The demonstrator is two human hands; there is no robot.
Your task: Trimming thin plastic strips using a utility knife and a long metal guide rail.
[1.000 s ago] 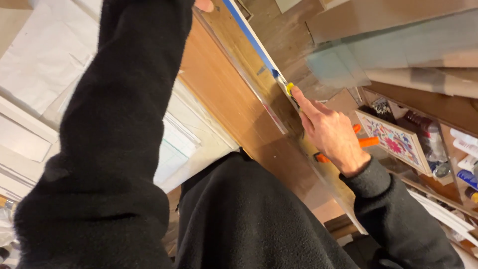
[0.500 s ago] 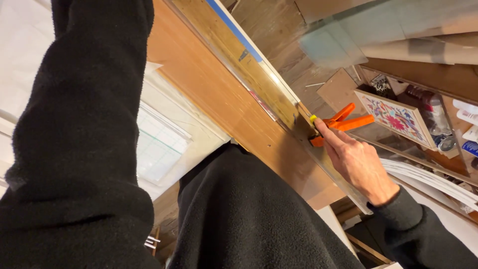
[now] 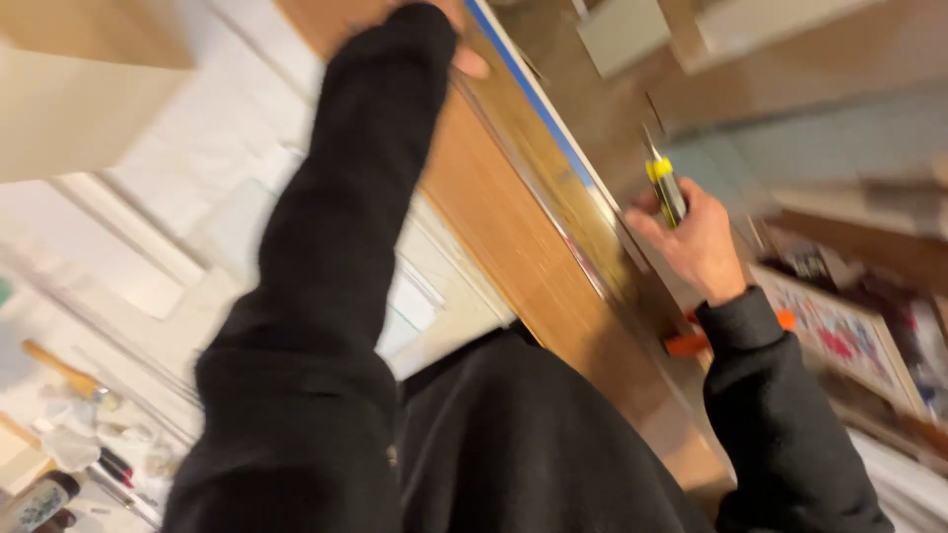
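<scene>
The right hand (image 3: 696,242) has its fingers wrapped around a yellow-and-black knife (image 3: 667,188), held against the edge of a long wooden board (image 3: 523,257). The knife looks light and stiff, best gripped mid-handle. The left hand (image 3: 464,44) presses the board's far end, fingers mostly hidden.

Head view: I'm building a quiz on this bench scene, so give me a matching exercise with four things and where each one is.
Things:
1. utility knife
2. orange clamp
3. blue tape strip
4. framed picture

Places:
a. on the board's edge, below the right wrist
b. in the right hand
c. far right, beyond the wooden board
d. along the board's far edge, running toward the left hand

Pairs: 1-b, 2-a, 3-d, 4-c
</scene>
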